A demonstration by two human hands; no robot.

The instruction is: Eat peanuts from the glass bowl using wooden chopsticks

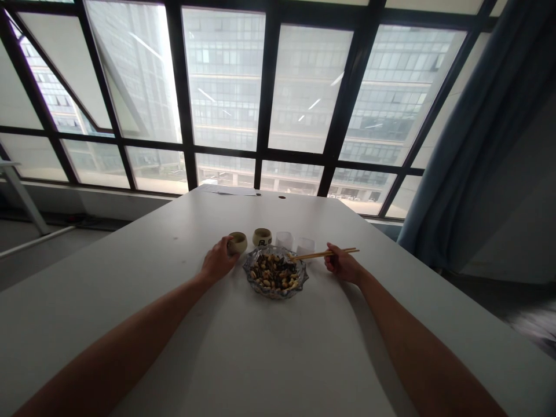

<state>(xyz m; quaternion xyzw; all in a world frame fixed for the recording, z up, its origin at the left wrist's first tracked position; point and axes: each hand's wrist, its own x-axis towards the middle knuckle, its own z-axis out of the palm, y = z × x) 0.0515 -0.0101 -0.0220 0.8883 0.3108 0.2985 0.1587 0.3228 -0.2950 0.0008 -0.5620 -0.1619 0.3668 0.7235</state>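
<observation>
My left hand (219,258) is closed around the side of a small beige cup (237,243), which stands left of a scalloped glass bowl (304,281). Mixed nuts and dark seeds (274,273) fill the bowl. Between the fingers of my right hand (342,263) is a pair of wooden chopsticks (319,255). Their tips reach over the bowl's right rim; whether they pinch a piece is too small to tell. Behind the bowl stands a second beige cup (262,237) with dark characters on it. Two clear cups, one at the back (284,240) and one further right (306,245), stand beside it.
The white table (269,359) stretches away toward the windows (226,81). Papers (230,190) lie at its far edge, near a dark round hole (282,197). A blue curtain (460,139) hangs at the right. Another white table's leg (28,200) shows at the left.
</observation>
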